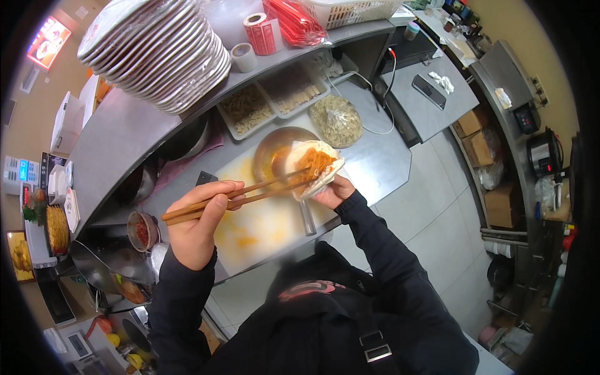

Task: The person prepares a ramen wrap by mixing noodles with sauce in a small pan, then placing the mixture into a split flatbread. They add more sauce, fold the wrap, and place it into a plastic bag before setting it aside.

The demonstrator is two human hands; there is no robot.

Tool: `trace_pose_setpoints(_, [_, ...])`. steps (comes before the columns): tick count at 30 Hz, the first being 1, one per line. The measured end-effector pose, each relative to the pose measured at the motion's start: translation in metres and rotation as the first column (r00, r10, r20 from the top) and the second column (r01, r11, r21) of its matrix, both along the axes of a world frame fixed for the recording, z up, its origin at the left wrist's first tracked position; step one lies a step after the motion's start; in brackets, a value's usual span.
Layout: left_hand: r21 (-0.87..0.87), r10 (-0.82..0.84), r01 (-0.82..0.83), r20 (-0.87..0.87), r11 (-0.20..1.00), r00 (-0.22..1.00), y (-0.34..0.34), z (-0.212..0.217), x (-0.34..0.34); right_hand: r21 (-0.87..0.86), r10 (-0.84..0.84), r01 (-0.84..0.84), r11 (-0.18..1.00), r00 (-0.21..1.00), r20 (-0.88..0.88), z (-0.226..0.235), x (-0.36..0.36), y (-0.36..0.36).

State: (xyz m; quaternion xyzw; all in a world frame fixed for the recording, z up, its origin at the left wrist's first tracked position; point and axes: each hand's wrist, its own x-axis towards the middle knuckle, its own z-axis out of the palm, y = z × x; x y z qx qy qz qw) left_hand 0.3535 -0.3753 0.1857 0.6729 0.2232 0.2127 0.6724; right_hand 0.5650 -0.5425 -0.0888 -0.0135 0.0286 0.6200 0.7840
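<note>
A: What is the left hand [195,225] doing?

B: It is closed around a pair of long wooden chopsticks [240,199], thumb on top, fingers curled under. The sticks are slim, pale brown and straight, and run to the right.

A: Where do their tips end?

B: In the orange shredded filling [315,164], a stringy, glossy heap lying on a flatbread [325,178]. The bread is pale, thin and soft, and bends up like a shallow cup.

A: Who holds the bread?

B: The right hand [331,194] cups it from below, fingers wrapped under its near edge. It sits just above and to the right of a round metal bowl [275,153], smooth and shiny, with orange sauce inside.

A: And under all that?

B: A whitish cutting board [262,231] smeared with yellow-orange stains, resting on a grey steel counter [381,162].

A: Anything farther back?

B: Rectangular trays [250,109] of pale cut pieces, a clear plastic bag [337,120] of crumbly bits to their right, and on the upper shelf a leaning stack of glossy white plates [165,53]. To the near left stands a small pot [142,231] of red paste.
</note>
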Motion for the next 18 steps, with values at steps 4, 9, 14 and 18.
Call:
trace_pose_setpoints(4, [0.154,0.118,-0.120,0.024,0.981,0.993,0.006,0.007,-0.008,0.100,-0.004,0.001,0.995,1.000,0.025,0.003,0.000,0.001])
trace_pose_setpoints(9, [0.108,0.214,-0.222,0.081,0.969,0.974,0.026,-0.007,-0.024,0.062,-0.062,0.054,0.997,0.989,0.132,0.008,0.008,-0.005])
trace_pose_setpoints(14, [0.110,0.246,-0.237,-0.079,0.965,0.966,0.039,-0.091,-0.016,0.068,-0.124,0.115,0.991,0.980,0.156,0.008,0.030,-0.033])
trace_pose_setpoints(18, [-0.072,0.256,-0.269,-0.151,0.961,0.955,0.006,-0.186,0.006,0.033,-0.166,0.163,0.986,0.970,0.179,0.004,0.050,-0.071])
